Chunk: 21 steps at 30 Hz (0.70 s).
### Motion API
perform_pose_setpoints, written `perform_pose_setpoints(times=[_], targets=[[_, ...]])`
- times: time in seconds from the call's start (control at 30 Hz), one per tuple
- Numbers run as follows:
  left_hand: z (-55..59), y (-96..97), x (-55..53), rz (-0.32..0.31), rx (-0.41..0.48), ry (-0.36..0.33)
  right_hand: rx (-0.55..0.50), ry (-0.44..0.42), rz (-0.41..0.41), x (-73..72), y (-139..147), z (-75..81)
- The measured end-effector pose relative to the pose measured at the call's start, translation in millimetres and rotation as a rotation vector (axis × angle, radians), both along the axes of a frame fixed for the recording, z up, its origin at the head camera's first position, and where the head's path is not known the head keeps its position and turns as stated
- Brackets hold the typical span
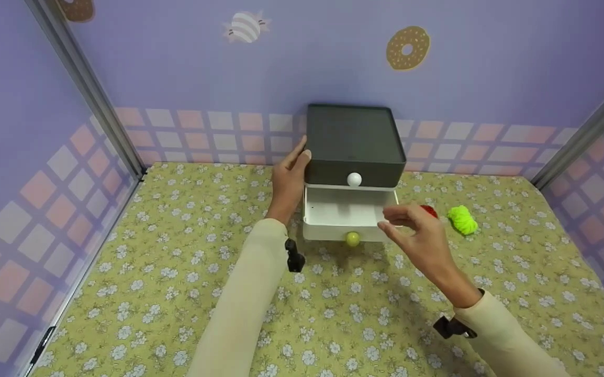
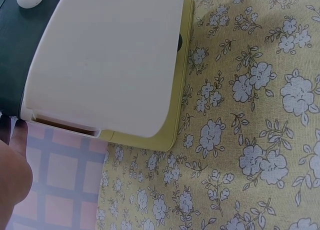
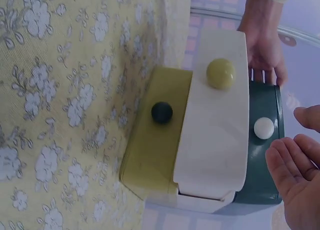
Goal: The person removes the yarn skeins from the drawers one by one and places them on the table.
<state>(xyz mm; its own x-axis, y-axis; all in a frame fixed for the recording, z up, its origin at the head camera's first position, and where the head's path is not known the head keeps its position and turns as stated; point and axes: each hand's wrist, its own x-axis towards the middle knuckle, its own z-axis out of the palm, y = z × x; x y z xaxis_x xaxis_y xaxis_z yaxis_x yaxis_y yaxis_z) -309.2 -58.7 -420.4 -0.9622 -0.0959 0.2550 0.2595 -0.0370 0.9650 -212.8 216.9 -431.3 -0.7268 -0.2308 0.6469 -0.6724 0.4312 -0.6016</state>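
Observation:
A small drawer cabinet with a dark green top stands against the back wall. Its white middle drawer is pulled out and looks bare inside; a yellow-green knob sits on its front. My left hand rests against the cabinet's left side, fingers stretched along it and thumb at the front edge. Over the open drawer's right front corner is my right hand, fingers extended, thumb apart, nothing between them. The dark green top drawer has a white knob, and the closed olive-yellow bottom drawer a dark one.
Right of the cabinet a neon green yarn-like bundle lies on the floral cloth. Beside it a red object is partly hidden behind my right hand. Purple walls with a tile pattern enclose the back and sides.

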Motion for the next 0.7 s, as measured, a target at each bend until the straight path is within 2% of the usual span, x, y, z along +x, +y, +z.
perform_pose_setpoints(times=[0.23,0.4,0.7], targets=[[-0.2,-0.3,0.5,-0.006,-0.008,0.009,0.007,-0.044,0.033,6.4,-9,-13.2],[0.9,-0.6,0.4,-0.005,-0.002,0.014,0.050,-0.045,0.052,9.0,-15,-21.9],[-0.1,-0.5,0.1,-0.009,0.004,0.004,0.095,-0.067,0.038,10.0,-26,-38.9]])
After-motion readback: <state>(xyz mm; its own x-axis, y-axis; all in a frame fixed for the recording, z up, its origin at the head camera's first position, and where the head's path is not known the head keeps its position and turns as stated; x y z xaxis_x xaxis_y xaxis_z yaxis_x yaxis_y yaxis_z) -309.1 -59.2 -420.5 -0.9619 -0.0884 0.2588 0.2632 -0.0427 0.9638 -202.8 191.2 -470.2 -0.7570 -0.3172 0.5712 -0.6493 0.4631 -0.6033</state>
